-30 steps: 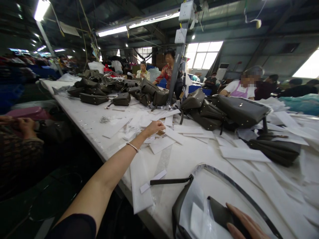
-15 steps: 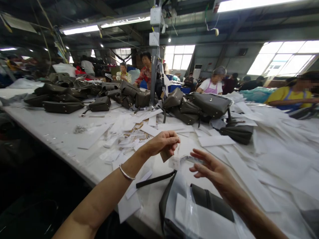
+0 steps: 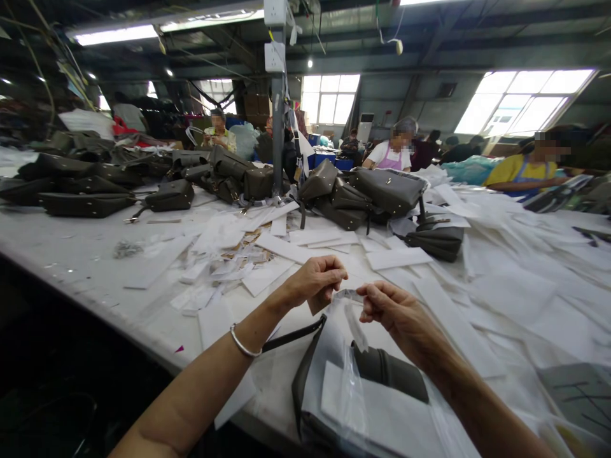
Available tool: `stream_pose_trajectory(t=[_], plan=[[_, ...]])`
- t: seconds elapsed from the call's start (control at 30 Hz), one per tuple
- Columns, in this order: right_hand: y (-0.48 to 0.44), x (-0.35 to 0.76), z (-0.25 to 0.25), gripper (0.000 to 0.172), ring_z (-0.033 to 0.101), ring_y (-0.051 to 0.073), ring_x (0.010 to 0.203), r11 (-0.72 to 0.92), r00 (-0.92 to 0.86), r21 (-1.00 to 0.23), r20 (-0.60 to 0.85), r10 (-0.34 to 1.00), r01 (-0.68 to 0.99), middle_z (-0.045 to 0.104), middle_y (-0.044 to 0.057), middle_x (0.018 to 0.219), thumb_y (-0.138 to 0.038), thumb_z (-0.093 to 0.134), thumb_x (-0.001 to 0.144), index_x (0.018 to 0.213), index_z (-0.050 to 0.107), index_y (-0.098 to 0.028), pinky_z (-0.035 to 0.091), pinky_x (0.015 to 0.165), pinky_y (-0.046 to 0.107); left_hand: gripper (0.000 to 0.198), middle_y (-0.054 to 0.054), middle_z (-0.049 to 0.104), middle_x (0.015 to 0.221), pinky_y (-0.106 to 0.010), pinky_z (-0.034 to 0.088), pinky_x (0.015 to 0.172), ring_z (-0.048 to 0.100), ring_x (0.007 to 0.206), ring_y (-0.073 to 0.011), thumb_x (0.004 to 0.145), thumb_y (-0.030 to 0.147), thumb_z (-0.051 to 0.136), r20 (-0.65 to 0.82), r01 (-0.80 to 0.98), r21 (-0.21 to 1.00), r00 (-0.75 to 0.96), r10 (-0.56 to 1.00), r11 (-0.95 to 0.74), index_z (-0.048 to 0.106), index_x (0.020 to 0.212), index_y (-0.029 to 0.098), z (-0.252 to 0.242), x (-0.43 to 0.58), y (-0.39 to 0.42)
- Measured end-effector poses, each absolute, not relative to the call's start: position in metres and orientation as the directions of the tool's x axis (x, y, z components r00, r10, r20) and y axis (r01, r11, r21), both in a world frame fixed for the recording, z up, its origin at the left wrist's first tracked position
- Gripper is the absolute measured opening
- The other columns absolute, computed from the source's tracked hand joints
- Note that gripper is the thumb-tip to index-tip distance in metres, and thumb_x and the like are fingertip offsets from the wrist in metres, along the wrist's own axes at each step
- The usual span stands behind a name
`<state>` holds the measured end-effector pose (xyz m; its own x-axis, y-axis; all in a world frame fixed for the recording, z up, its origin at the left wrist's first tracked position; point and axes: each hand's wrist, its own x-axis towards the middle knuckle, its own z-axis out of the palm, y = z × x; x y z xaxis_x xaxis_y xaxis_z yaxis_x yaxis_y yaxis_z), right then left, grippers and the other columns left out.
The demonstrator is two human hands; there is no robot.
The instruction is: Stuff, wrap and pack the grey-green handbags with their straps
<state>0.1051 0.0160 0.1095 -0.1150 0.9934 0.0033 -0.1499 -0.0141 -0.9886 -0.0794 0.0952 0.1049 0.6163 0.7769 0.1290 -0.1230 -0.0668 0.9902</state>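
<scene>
My left hand (image 3: 317,283), with a silver bangle on the wrist, is closed in a pinch. A small brown card tag (image 3: 317,305) shows under its fingers, and a thin thread seems to run from the fingertips toward the right. My right hand (image 3: 386,305) pinches the end of a greyish plastic-wrapped strip (image 3: 347,294); a clear plastic piece (image 3: 356,327) hangs just below. Under both hands lies a dark olive bag (image 3: 308,375), with a strap (image 3: 296,334) reaching left. White sheet and clear film (image 3: 370,407) cover much of its front.
A worktable (image 3: 90,261) carries piled dark bags (image 3: 86,197) at left and more bags (image 3: 382,191) behind my hands. White paper strips (image 3: 286,248) and sheets (image 3: 515,280) are scattered about. A metal post (image 3: 278,133) rises mid-table. Co-workers (image 3: 391,149) sit across it.
My right hand has gone from spread fingers to a pinch on the wrapped strip, closer to my left hand. The left still pinches. The view has shifted slightly right and down.
</scene>
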Motion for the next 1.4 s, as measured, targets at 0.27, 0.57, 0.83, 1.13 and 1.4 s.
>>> stream_pose_trajectory(t=[0.27, 0.57, 0.83, 1.13, 1.4], plan=[[0.015, 0.118, 0.117, 0.040, 0.051, 0.011, 0.052, 0.140, -0.034, -0.980, 0.137, 0.990, 0.141, 0.060, 0.000, 0.064, -0.058, 0.065, 0.084, 0.078, 0.067, -0.018, 0.043, 0.054, 0.026, 0.026, -0.001, 0.060, 0.089, -0.025, 0.043, 0.078, 0.056, 0.085, -0.0132, 0.075, 0.028, 0.075, 0.221, -0.126, 0.972, 0.786, 0.578, -0.200, 0.064, 0.096, 0.017, 0.092, -0.055, 0.082], [0.025, 0.118, 0.121, 0.023, 0.064, 0.019, 0.084, 0.111, 0.115, -0.954, 0.081, 0.990, -0.278, 0.069, 0.004, 0.086, -0.045, 0.068, 0.080, 0.073, 0.067, -0.023, 0.052, 0.075, 0.031, 0.029, -0.004, 0.063, 0.092, -0.025, 0.045, 0.077, 0.058, 0.083, -0.0141, 0.090, 0.042, 0.058, 0.169, -0.126, 0.985, 0.826, 0.538, -0.116, 0.066, 0.100, 0.016, 0.078, -0.053, 0.082], [0.050, 0.140, 0.124, 0.027, 0.049, 0.013, 0.050, 0.029, 0.067, -0.627, 0.129, 0.989, 0.778, 0.056, -0.002, 0.055, -0.044, 0.062, 0.084, 0.067, 0.062, -0.022, 0.031, 0.049, 0.024, 0.017, -0.008, 0.067, 0.084, -0.032, 0.046, 0.082, 0.060, 0.086, -0.0219, 0.084, 0.019, 0.051, -0.043, 0.591, 0.750, 0.491, 0.870, -0.296, 0.067, 0.082, 0.016, 0.039, -0.091, 0.113], [0.090, 0.105, 0.033, 0.018, 0.044, 0.011, 0.036, -0.182, -0.237, -0.525, -0.632, 0.738, 0.831, 0.057, -0.003, 0.048, -0.014, 0.052, 0.076, 0.059, 0.056, -0.020, 0.032, 0.040, 0.022, 0.037, -0.001, 0.065, 0.067, -0.024, 0.045, 0.057, 0.059, 0.056, -0.0159, 0.070, 0.011, 0.045, -0.219, 0.513, 0.843, 0.600, 0.770, -0.160, 0.071, 0.095, 0.017, 0.004, -0.088, 0.112], [0.098, 0.097, 0.024, 0.012, 0.050, 0.010, 0.040, -0.487, -0.344, -0.698, -0.697, 0.629, 0.525, 0.054, -0.005, 0.046, -0.012, 0.050, 0.070, 0.061, 0.055, -0.018, 0.045, 0.046, 0.021, 0.028, -0.002, 0.072, 0.090, -0.025, 0.046, 0.078, 0.064, 0.084, -0.0185, 0.070, 0.020, 0.049, 0.015, 0.347, 0.895, 0.604, 0.797, -0.279, 0.071, 0.088, 0.018, -0.011, -0.080, 0.121]])
